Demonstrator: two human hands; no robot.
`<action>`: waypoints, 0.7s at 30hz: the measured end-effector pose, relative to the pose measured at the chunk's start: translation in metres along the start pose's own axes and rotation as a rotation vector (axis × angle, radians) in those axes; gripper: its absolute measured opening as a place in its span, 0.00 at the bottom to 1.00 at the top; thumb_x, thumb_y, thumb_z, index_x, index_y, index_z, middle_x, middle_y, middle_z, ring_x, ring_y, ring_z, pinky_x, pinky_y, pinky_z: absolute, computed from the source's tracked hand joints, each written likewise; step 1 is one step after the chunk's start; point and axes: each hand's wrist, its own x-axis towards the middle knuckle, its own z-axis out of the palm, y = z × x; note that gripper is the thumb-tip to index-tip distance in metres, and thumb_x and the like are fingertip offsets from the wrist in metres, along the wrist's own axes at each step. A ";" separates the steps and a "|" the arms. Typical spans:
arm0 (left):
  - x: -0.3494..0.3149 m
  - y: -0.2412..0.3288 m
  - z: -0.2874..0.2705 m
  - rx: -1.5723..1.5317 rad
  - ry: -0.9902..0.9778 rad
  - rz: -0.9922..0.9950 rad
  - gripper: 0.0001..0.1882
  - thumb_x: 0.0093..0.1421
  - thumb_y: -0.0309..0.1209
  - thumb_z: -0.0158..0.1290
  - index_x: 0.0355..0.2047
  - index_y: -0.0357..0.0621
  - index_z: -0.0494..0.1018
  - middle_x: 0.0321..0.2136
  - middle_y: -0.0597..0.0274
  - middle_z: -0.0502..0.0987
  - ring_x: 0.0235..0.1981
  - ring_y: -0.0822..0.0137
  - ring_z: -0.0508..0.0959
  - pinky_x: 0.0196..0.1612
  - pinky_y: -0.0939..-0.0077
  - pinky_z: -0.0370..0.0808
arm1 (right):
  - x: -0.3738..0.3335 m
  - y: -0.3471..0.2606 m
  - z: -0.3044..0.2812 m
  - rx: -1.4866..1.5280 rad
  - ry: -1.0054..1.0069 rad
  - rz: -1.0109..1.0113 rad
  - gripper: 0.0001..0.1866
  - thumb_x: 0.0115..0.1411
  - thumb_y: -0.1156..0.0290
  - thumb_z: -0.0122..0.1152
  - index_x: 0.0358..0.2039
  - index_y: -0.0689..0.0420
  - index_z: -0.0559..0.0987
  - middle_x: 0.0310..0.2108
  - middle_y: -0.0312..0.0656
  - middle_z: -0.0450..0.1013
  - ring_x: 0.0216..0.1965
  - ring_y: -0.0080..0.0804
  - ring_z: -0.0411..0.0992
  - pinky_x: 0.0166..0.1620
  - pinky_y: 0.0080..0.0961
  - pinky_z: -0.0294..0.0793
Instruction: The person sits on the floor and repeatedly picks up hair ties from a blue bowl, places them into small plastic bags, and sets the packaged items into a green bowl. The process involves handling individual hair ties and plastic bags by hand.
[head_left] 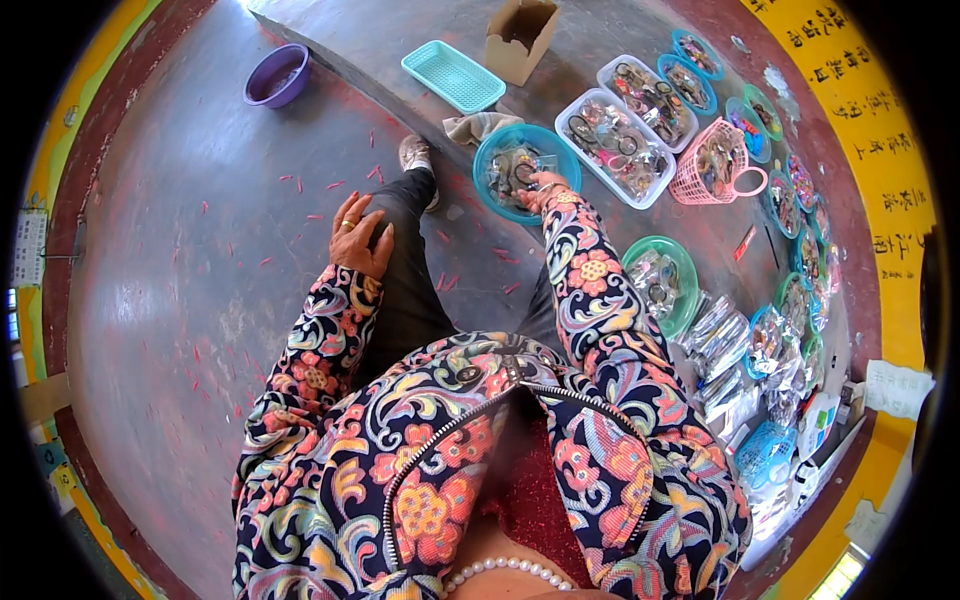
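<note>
My left hand rests on my bent left knee, fingers apart and nothing in them. Over the near right side of a blue plastic basin is my right hand, its fingers bent in among small clear-wrapped packets. Dark ring shapes show inside some of these packets. Whatever those fingers pinch is too small to make out. Close to my right forearm stands a green basin with more wrapped pieces.
Two white trays of packets and a pink basket stand right of the basin. Several small baskets line the right wall. Beyond are a turquoise tray, a cardboard box and a purple basin. Red scraps litter the floor.
</note>
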 end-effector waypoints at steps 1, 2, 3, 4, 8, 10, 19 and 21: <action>-0.001 0.001 0.000 0.008 -0.003 -0.002 0.12 0.45 0.30 0.52 0.31 0.39 0.72 0.42 0.51 0.68 0.50 0.52 0.63 0.48 0.64 0.63 | 0.005 0.007 0.007 0.046 -0.014 -0.030 0.17 0.54 0.59 0.48 0.36 0.58 0.62 0.24 0.45 0.70 0.16 0.33 0.67 0.12 0.23 0.56; -0.002 0.001 0.000 0.007 -0.012 -0.017 0.12 0.45 0.29 0.52 0.31 0.39 0.72 0.42 0.50 0.69 0.50 0.52 0.63 0.49 0.64 0.63 | 0.008 0.012 0.011 0.044 -0.002 -0.043 0.16 0.54 0.58 0.48 0.35 0.57 0.63 0.24 0.45 0.70 0.16 0.33 0.67 0.12 0.22 0.54; -0.003 0.001 -0.001 0.013 -0.011 -0.021 0.11 0.45 0.29 0.52 0.31 0.39 0.72 0.42 0.50 0.69 0.50 0.52 0.63 0.49 0.64 0.63 | 0.011 0.015 0.015 0.042 0.011 -0.056 0.16 0.54 0.58 0.47 0.35 0.57 0.63 0.24 0.45 0.70 0.16 0.33 0.67 0.13 0.22 0.52; -0.002 0.002 0.000 0.009 -0.013 -0.018 0.11 0.45 0.29 0.52 0.30 0.40 0.73 0.42 0.51 0.69 0.50 0.52 0.64 0.49 0.63 0.62 | 0.020 0.015 0.013 0.090 0.001 -0.084 0.14 0.54 0.60 0.48 0.34 0.58 0.64 0.24 0.44 0.69 0.16 0.33 0.67 0.13 0.21 0.57; 0.001 0.005 0.000 -0.003 -0.012 -0.016 0.10 0.45 0.28 0.51 0.30 0.40 0.73 0.41 0.51 0.70 0.49 0.52 0.64 0.50 0.63 0.62 | 0.047 0.014 0.007 0.269 0.078 -0.249 0.08 0.53 0.70 0.49 0.28 0.62 0.67 0.20 0.45 0.68 0.16 0.34 0.66 0.15 0.21 0.67; -0.001 0.003 0.000 -0.001 -0.014 -0.025 0.10 0.45 0.28 0.51 0.30 0.40 0.73 0.40 0.51 0.70 0.49 0.52 0.64 0.50 0.63 0.62 | 0.047 0.014 0.006 0.230 0.078 -0.310 0.08 0.52 0.70 0.49 0.27 0.63 0.68 0.19 0.44 0.68 0.16 0.33 0.66 0.14 0.21 0.66; 0.000 0.006 0.002 -0.011 -0.010 -0.028 0.10 0.44 0.26 0.51 0.30 0.40 0.73 0.39 0.51 0.71 0.48 0.52 0.66 0.49 0.64 0.64 | 0.076 -0.008 -0.020 -0.348 0.612 -0.700 0.10 0.48 0.68 0.50 0.20 0.62 0.74 0.16 0.42 0.70 0.13 0.29 0.66 0.14 0.24 0.60; 0.012 0.011 0.010 -0.060 -0.017 0.026 0.10 0.43 0.26 0.51 0.29 0.40 0.73 0.39 0.51 0.71 0.47 0.52 0.66 0.49 0.64 0.64 | 0.101 -0.019 -0.055 -0.393 0.701 -0.934 0.10 0.47 0.69 0.50 0.17 0.63 0.73 0.16 0.43 0.70 0.13 0.30 0.66 0.15 0.26 0.60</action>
